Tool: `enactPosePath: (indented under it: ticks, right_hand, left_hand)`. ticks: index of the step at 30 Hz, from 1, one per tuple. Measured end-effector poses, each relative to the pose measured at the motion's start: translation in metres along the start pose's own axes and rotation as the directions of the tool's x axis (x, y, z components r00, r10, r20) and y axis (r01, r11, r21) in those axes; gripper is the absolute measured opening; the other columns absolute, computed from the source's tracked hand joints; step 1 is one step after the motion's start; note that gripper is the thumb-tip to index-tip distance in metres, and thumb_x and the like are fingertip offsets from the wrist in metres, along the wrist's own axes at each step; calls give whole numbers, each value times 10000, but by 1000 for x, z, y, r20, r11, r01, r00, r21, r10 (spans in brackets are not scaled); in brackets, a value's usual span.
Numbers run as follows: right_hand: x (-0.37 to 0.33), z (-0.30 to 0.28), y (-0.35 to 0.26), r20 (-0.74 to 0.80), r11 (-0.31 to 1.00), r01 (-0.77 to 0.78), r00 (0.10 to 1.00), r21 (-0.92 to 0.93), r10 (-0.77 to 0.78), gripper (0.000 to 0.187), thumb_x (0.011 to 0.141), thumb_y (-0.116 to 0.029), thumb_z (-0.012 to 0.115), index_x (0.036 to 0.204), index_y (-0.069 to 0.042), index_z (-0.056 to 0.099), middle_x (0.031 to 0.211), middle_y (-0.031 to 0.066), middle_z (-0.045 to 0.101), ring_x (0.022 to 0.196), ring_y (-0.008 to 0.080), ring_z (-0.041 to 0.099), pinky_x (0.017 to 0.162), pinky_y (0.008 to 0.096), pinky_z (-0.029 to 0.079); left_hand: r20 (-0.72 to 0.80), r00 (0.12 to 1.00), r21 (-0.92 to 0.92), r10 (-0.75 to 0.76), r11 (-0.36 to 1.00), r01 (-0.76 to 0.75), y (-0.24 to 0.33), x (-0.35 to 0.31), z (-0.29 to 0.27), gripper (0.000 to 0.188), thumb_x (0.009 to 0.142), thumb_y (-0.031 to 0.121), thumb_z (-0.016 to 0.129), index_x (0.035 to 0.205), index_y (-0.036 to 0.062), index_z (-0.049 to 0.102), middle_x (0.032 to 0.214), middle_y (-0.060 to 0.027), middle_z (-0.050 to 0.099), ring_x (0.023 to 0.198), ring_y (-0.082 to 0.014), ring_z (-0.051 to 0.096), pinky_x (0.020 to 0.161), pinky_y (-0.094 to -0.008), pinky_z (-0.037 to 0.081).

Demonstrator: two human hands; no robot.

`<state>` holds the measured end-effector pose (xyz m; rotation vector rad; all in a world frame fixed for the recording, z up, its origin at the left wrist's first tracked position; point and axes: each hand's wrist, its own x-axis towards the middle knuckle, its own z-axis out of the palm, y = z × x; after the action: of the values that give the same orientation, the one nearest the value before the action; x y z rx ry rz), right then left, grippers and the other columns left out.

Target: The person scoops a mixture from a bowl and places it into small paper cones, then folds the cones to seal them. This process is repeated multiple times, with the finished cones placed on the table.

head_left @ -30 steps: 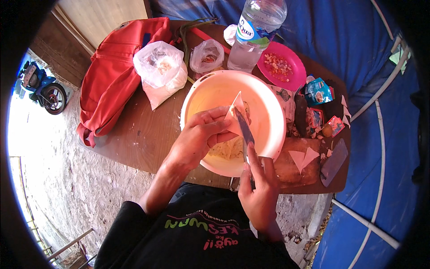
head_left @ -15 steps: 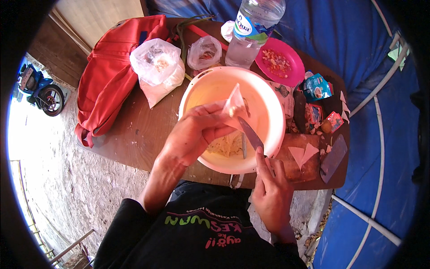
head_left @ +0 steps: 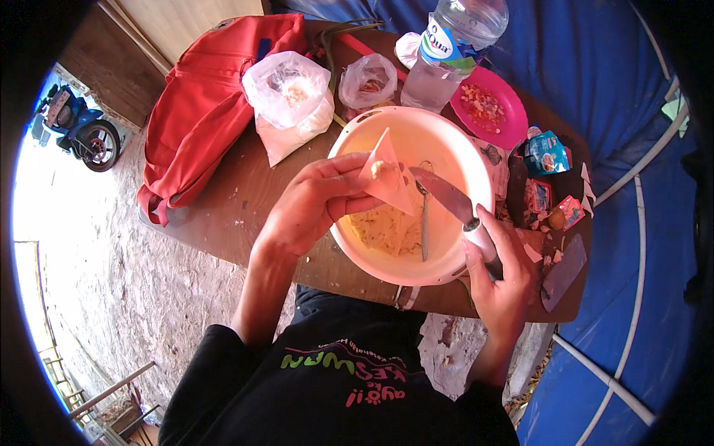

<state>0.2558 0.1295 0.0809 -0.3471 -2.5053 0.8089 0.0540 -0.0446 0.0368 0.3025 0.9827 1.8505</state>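
Observation:
My left hand (head_left: 320, 197) pinches a thin, pale triangular piece (head_left: 390, 186) above a white plastic basin (head_left: 485, 201). A small lump of soft pale mixture (head_left: 381, 172) sits on the triangle. My right hand (head_left: 502, 275) is wrapped round the handle of a knife (head_left: 451, 199), whose blade points up and left, its tip just right of the triangle and apart from it. Down in the basin lies a yellowish mixture with darker flecks (head_left: 379, 232). A metal spoon (head_left: 425, 223) rests in there too, its handle toward me.
Behind the basin stand a large water bottle (head_left: 439, 74), a pink plate of chopped pieces (head_left: 513, 126) and two plastic bags, one with white powder (head_left: 286, 134). A red bag (head_left: 201, 111) lies left. Packets (head_left: 547, 152) and a wide flat blade (head_left: 563, 273) are at right.
The knife has drawn away to the right from the triangle, and its handle now shows. My left hand has turned the triangle so its flat face and lump show more. The view has shifted.

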Motion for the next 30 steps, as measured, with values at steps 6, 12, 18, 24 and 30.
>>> enactPosePath:
  ticks: [6, 12, 18, 24, 30]
  right_hand:
    - [17, 5, 12, 184, 995, -96, 978, -5, 95, 292, 910, -75, 648, 1182, 31, 645, 1004, 196, 672, 880, 345, 688, 778, 388, 525]
    - [38, 18, 15, 442, 996, -82, 892, -38, 90, 229, 904, -102, 644, 1098, 1, 708, 919, 217, 687, 834, 386, 665, 771, 451, 509]
    - [51, 26, 11, 695, 993, -79, 709, -93, 121, 238, 922, -172, 647, 1078, -17, 737, 972, 201, 717, 886, 349, 705, 795, 390, 530]
    - [49, 31, 19, 751, 990, -123, 660, 70, 29, 219, 914, -124, 615, 1063, -20, 737, 884, 250, 686, 858, 393, 689, 771, 448, 527]
    - [55, 27, 39, 865, 884, -430, 498, 182, 64, 241, 963, -116, 622, 1152, -1, 718, 815, 112, 743, 699, 114, 670, 618, 277, 513]
  left_hand:
    - [-43, 981, -18, 191, 981, -192, -5, -3, -14, 491, 993, 115, 514, 1409, -126, 415, 1380, -213, 554, 1265, -264, 574, 1114, -355, 447]
    - [-188, 935, 40, 300, 954, -298, -14, 4, -21, 495, 971, 51, 474, 1413, -152, 384, 1377, -237, 548, 1293, -273, 551, 1129, -348, 429]
    - [-215, 920, 67, 327, 945, -320, -18, 1, -17, 491, 969, 30, 473, 1418, -148, 383, 1384, -246, 542, 1299, -276, 549, 1129, -355, 427]
    - [-196, 920, 69, 339, 941, -332, -18, 1, -16, 479, 977, 28, 463, 1417, -146, 386, 1383, -246, 543, 1303, -276, 544, 1130, -354, 425]
    - [-196, 920, 67, 339, 941, -332, -20, 3, -18, 469, 992, 47, 459, 1416, -143, 392, 1372, -240, 553, 1288, -260, 558, 1127, -348, 427]
